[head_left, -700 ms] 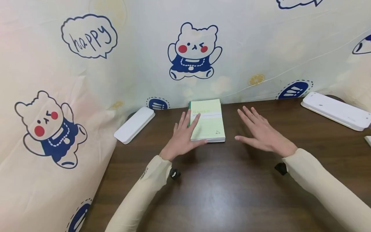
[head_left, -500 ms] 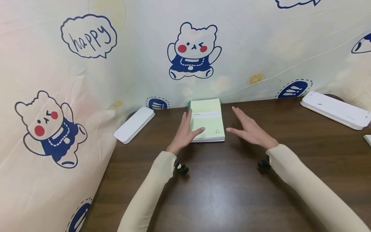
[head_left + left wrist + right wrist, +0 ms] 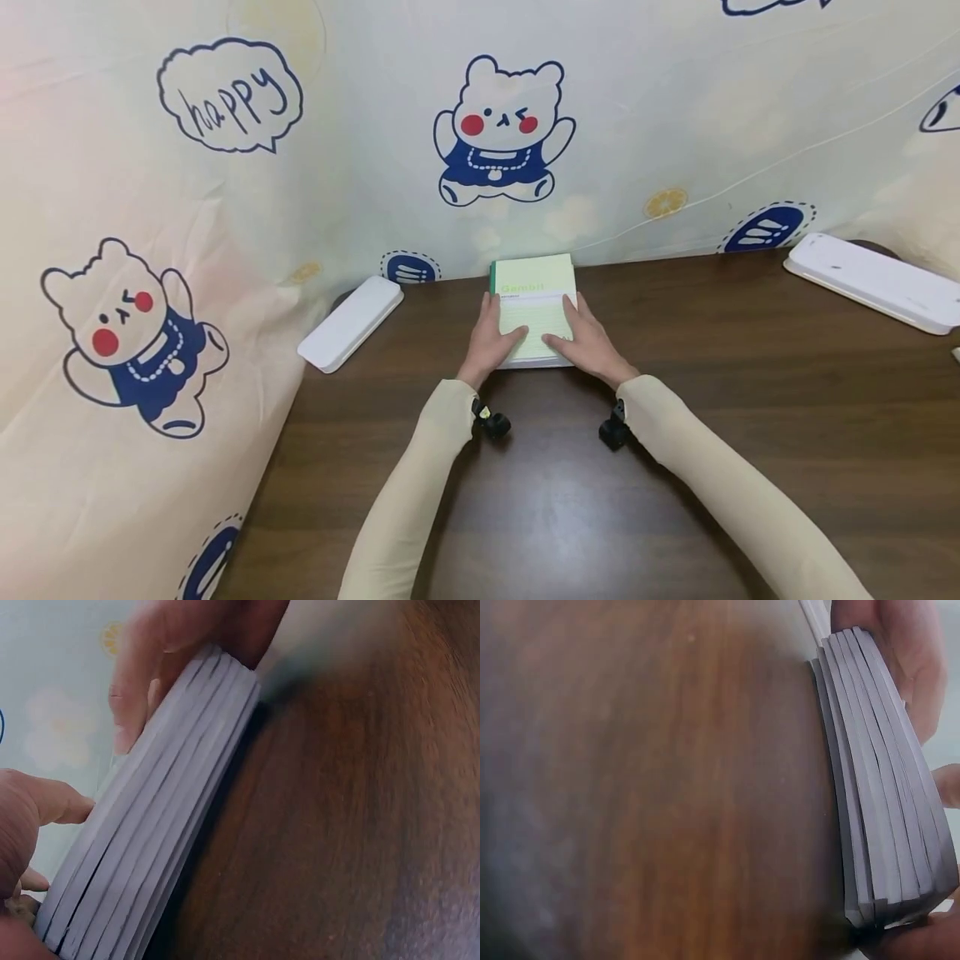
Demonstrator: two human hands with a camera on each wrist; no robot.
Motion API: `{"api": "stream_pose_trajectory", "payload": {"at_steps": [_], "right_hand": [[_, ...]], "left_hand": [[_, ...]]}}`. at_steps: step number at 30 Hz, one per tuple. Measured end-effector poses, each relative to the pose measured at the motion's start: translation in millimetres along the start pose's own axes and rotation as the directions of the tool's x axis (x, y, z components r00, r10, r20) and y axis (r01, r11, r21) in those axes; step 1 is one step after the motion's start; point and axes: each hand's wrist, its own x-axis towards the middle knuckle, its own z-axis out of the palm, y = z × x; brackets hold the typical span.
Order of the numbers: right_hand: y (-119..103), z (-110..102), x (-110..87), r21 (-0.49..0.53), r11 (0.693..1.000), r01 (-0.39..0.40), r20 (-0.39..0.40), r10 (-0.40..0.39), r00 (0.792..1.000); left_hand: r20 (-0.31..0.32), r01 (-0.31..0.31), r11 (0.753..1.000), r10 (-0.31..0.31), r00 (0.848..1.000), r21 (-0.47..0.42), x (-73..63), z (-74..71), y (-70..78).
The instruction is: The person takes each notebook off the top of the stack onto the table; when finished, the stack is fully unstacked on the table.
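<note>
A stack of light-green notebooks [image 3: 534,321] with a green spine lies at the table's back edge in the head view. My left hand [image 3: 489,343] grips its left side, thumb over the top cover and fingers along the spine side. At the right side my right hand [image 3: 592,343] holds it the same way, thumb on the cover. The left wrist view shows the page edges [image 3: 157,802] of several notebooks in layers, with the left thumb [image 3: 60,801] reaching over. In the right wrist view, the page edges [image 3: 881,772] sit just above the dark wood. Fingers beyond the sides are partly hidden.
A white flat case [image 3: 351,323] lies left of the notebooks on the brown table [image 3: 540,483]. Another white case [image 3: 873,282] is at the back right. A patterned cloth [image 3: 360,150] hangs behind and to the left.
Both hands have moved inward, the right one travelling farther left. They were apart with fingers spread; now they hold the notebook stack from both sides. The stack stays in about the same place.
</note>
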Motion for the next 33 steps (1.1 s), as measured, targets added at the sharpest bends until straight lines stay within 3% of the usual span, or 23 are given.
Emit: {"api": "stream_pose_trajectory", "payload": {"at_steps": [12, 19, 33], "right_hand": [[-2.1, -2.8, 1.4, -0.054, 0.999, -0.001, 0.020, 0.002, 1.000], [-4.8, -4.8, 2.7, -0.087, 0.996, 0.006, 0.039, -0.003, 0.999], [-6.6, -4.9, 3.7, -0.119, 0.993, -0.003, 0.052, 0.010, 0.999]], "left_hand": [[0.002, 0.009, 1.000, -0.009, 1.000, 0.016, -0.9, -0.4, 4.7], [0.014, -0.010, 0.997, 0.009, 1.000, 0.075, -2.1, -2.6, 10.1], [-0.008, 0.033, 0.998, -0.033, 0.999, -0.047, -5.7, -6.8, 16.0]]}}
